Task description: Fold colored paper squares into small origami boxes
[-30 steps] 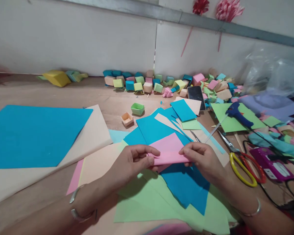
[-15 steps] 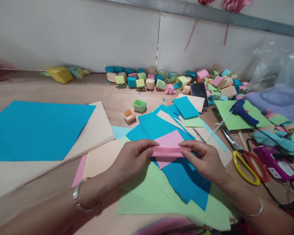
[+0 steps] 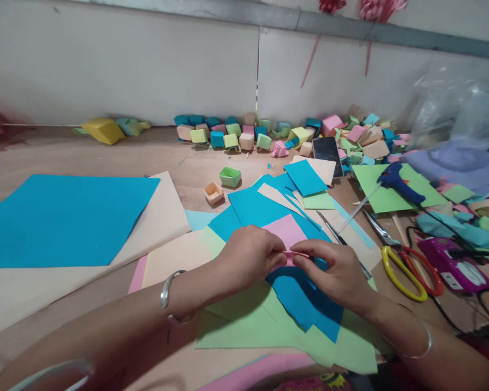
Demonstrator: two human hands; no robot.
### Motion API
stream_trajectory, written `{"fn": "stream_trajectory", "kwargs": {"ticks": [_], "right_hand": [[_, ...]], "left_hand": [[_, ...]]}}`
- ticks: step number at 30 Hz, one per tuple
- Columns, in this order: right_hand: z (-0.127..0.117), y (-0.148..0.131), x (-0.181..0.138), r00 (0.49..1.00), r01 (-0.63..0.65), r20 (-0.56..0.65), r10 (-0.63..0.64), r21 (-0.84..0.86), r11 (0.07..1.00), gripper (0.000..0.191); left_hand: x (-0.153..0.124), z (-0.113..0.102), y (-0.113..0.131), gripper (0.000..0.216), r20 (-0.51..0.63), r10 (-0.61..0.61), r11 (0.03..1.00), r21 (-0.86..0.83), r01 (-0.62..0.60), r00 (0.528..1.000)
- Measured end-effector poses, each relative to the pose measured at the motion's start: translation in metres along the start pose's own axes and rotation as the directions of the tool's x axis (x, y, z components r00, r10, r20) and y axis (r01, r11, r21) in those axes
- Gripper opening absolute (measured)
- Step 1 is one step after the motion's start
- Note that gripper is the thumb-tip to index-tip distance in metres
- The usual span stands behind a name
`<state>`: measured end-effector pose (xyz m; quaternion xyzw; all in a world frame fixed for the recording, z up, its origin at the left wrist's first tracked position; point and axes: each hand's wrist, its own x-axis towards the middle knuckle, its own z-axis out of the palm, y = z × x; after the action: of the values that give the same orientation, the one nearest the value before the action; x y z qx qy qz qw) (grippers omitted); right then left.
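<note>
Both of my hands pinch a narrow folded piece of pink paper over the middle of the paper pile. My left hand is closed on its left part, covering much of it. The right end sits between the thumb and fingers of my right hand. Just behind the fold, a flat pink sheet shows; whether it is joined to the held piece I cannot tell. Below lie blue sheets and light green sheets. A craft knife lies partly behind my right hand.
Scissors, a blue glue gun and a purple power box with cables lie at right. Small paper boxes, one green, one peach, stand behind the pile. Folded paper blocks line the wall near a phone.
My left hand has moved right, close to my right hand, and turned over the pink paper. Less of the folded strip shows now. The view has shifted slightly.
</note>
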<state>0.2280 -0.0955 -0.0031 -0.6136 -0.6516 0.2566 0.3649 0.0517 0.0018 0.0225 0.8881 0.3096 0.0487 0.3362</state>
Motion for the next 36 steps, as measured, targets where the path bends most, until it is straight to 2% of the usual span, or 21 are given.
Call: {"fn": "stream_trajectory", "kwargs": {"ticks": [2,5,7,9,11,13,15,17,21,23,27,31,33,36], "right_hand": [[-0.003,0.001,0.002,0.998,-0.061,0.034,0.060,0.023,0.998,0.013],[-0.007,0.004,0.006,0.979,-0.189,0.109,0.173,0.158,0.969,0.013],[-0.010,0.007,0.009,0.964,-0.242,0.172,0.204,0.241,0.940,0.013],[-0.012,0.009,0.011,0.957,-0.243,0.220,0.191,0.242,0.939,0.013],[-0.012,0.009,0.012,0.966,-0.157,0.231,0.119,0.151,0.976,0.014],[-0.011,0.007,0.012,0.970,0.011,0.242,-0.015,0.018,1.000,0.015],[-0.008,0.004,0.010,0.952,0.182,0.267,-0.149,-0.103,0.978,0.018],[-0.006,0.002,0.008,0.933,0.280,0.288,-0.218,-0.197,0.940,0.023],[-0.012,0.006,0.008,0.931,0.301,0.294,-0.215,-0.288,0.909,0.028],[-0.020,0.008,0.009,0.928,0.292,0.314,-0.199,-0.285,0.913,0.026],[-0.032,0.008,0.011,0.895,0.286,0.413,-0.167,-0.243,0.927,0.027],[-0.033,0.006,0.012,0.898,0.220,0.422,-0.120,-0.198,0.955,0.025],[-0.033,0.010,0.015,0.936,0.102,0.350,-0.037,-0.168,0.980,0.020],[-0.032,0.019,0.020,0.975,-0.137,0.161,0.151,-0.097,0.986,0.016]], "left_hand": [[-0.001,-0.004,-0.004,0.018,0.028,-0.044,0.998,-0.049,0.045,0.999],[-0.005,-0.013,-0.013,0.019,0.066,-0.127,0.984,-0.117,0.134,0.990],[-0.009,-0.019,-0.018,0.020,0.116,-0.153,0.972,-0.159,0.171,0.981],[-0.010,-0.020,-0.021,0.021,0.153,-0.154,0.968,-0.175,0.180,0.976],[-0.010,-0.016,-0.020,0.019,0.137,-0.133,0.980,-0.129,0.151,0.982],[-0.008,-0.008,-0.015,0.018,0.083,-0.093,0.996,-0.011,0.094,0.992],[-0.005,0.002,-0.006,0.015,0.043,-0.029,0.991,0.135,0.023,0.999],[-0.002,0.008,0.003,0.016,0.059,0.024,0.972,0.232,-0.037,0.998],[-0.004,0.001,0.006,0.015,0.063,0.022,0.966,0.257,-0.038,0.998],[-0.009,-0.008,0.002,0.017,0.057,-0.007,0.977,0.213,-0.005,0.998],[-0.020,-0.019,-0.006,0.018,0.128,-0.048,0.994,0.100,0.035,0.991],[-0.018,-0.019,-0.006,0.017,0.192,-0.089,0.996,0.021,0.087,0.977],[-0.014,-0.019,-0.007,0.017,0.197,-0.105,0.993,-0.025,0.112,0.975],[-0.006,-0.021,-0.012,0.020,0.196,-0.107,0.987,-0.095,0.128,0.975]]}}
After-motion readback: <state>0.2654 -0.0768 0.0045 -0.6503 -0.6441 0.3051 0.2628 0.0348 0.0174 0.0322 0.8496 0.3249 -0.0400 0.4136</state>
